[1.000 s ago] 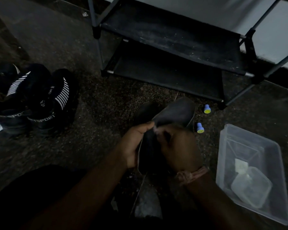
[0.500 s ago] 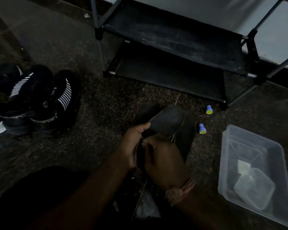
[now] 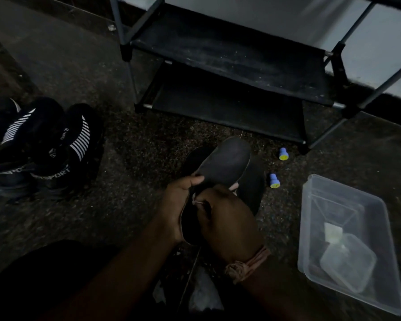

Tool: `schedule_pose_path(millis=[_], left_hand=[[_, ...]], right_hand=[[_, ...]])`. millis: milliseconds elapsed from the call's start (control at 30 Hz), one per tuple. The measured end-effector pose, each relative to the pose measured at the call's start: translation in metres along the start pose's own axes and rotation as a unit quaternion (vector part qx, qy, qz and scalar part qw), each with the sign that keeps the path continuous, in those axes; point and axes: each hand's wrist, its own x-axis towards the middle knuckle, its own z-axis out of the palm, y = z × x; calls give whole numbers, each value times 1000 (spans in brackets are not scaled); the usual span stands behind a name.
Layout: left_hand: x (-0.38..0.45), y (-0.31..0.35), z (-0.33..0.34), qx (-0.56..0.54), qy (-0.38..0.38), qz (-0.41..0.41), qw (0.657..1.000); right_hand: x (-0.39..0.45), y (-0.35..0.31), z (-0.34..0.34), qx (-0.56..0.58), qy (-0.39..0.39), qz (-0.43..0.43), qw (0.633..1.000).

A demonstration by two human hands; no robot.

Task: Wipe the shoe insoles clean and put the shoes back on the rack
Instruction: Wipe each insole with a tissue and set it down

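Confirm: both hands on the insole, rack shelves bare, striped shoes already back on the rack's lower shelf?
Not quite. The head view shows the striped shoes on the floor, left of the rack, not on its lower shelf. The rest holds: left hand and right hand both grip the insole, and the shelves are bare.

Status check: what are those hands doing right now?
Left hand grips insole. Right hand on it too, wiping. Rack bare, nothing blocking.

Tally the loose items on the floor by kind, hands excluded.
Black high-top sport shoes with white stripes: 2
Dark grey insoles: 2, upper one in both hands
Small blue caps with yellow ends: 2
Clear plastic tub: 1
Small clear lidded container inside tub: 1
Total: 8
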Motion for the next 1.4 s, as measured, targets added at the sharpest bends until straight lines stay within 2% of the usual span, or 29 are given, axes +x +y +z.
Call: schedule_pose_path(millis=[133, 300, 433, 533, 567, 633, 733, 767, 800, 900, 967, 1033, 1100, 1233, 1333, 1400], left_hand=[[-25, -3, 27, 18, -16, 19, 1000], [-51, 2, 50, 3, -52, 2, 999], [-67, 18, 57, -23, -108, 15, 994], [-65, 27, 52, -30, -140, 19, 990], [-65, 28, 53, -30, -137, 12, 990], [-64, 27, 55, -18, -121, 2, 992], [-59, 24, 54, -51, -79, -8, 996], [-59, 24, 54, -64, -69, -7, 996], [-58, 23, 54, -69, -60, -3, 996], [-63, 22, 57, -48, -58, -4, 997], [-66, 21, 59, -35, -73, -10, 997], [-66, 19, 60, -31, -79, -11, 996], [-64, 17, 59, -30, -91, -17, 995], [-63, 14, 62, -22, -92, -20, 995], [-62, 11, 62, -13, -85, -11, 996], [-61, 11, 60, -26, -86, 2, 996]], right_hand=[[6, 16, -5, -92, 85, 28, 992], [19, 42, -24, -66, 143, 68, 985], [19, 39, -37, 86, 102, 33, 990], [15, 27, -32, 207, -5, 31, 978], [14, 25, -28, 251, -36, 50, 966], [14, 24, -23, 358, -47, 110, 926], [19, 24, -26, 524, 15, 162, 836], [21, 27, -30, 539, 36, 168, 825], [23, 30, -33, 529, 53, 170, 830], [24, 39, -37, 425, 73, 166, 887], [23, 41, -31, 325, 94, 151, 929], [21, 42, -26, 198, 140, 96, 965], [20, 42, -25, 111, 176, 56, 976], [20, 47, -28, 16, 215, 47, 975], [18, 37, -28, -21, 213, -6, 977], [15, 23, -25, -51, 158, -30, 986]])
